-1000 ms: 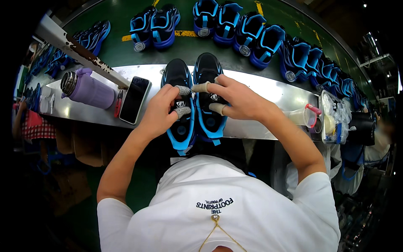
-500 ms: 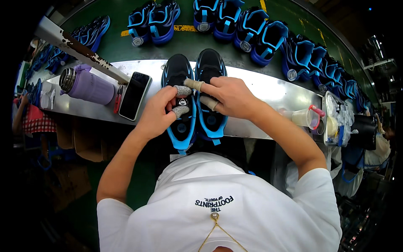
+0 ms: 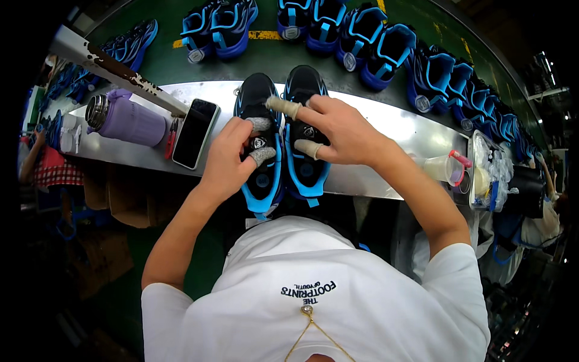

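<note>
Single head-worn fisheye view, looking steeply down, close over the metal bench (image 3: 386,123) (edges bending).

Two shoes (image 3: 283,139) sit side by side on the surface (image 3: 386,120), phone (image 3: 195,133) and bottle (image 3: 123,119) to their left, cup (image 3: 443,168) right, more shoes (image 3: 362,36) behind.
</note>
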Tool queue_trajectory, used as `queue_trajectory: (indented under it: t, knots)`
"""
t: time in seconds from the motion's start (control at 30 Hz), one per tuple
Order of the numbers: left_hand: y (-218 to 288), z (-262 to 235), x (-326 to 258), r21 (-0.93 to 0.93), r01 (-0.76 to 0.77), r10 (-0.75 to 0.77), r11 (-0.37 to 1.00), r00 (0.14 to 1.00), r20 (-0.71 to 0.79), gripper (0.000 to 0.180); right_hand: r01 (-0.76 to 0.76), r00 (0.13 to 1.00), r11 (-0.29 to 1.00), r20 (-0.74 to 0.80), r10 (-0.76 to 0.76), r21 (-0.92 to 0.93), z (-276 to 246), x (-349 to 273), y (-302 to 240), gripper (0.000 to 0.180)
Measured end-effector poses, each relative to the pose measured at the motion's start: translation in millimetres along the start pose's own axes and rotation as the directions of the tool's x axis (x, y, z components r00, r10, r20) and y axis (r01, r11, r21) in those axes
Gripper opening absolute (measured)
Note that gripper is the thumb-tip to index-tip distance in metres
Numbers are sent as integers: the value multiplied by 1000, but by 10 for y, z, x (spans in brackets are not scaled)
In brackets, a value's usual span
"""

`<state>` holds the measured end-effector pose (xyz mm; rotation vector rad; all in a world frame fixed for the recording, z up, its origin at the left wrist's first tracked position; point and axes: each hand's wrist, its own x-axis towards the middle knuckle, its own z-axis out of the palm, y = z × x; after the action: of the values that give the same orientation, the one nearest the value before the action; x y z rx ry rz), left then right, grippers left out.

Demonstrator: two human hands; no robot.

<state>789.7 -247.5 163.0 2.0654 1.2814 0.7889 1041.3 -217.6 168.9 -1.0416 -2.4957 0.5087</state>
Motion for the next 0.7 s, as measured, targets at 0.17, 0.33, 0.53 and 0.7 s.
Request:
queue_trajectory:
  t: [0.17, 0.33, 0.53, 0.7]
  knots:
    - [78, 63, 131, -179, 126, -86, 976, 972, 217, 36, -46, 996, 995, 77, 53, -88, -10, -159, 62, 68]
    - [439, 336, -47, -59, -108, 92, 992, 969, -228, 18, 105, 980, 993, -164, -113, -59, -39, -240, 283, 67]
    - [750, 703, -154, -572, 648, -403, 504, 761, 508, 30, 40, 998, 994, 42, -35, -98, -16, -222, 336, 64]
    - [595, 996, -58, -705, 708, -337, 39, 674, 657, 29, 48, 992, 990, 108, -63, 132, -128, -296, 453, 61]
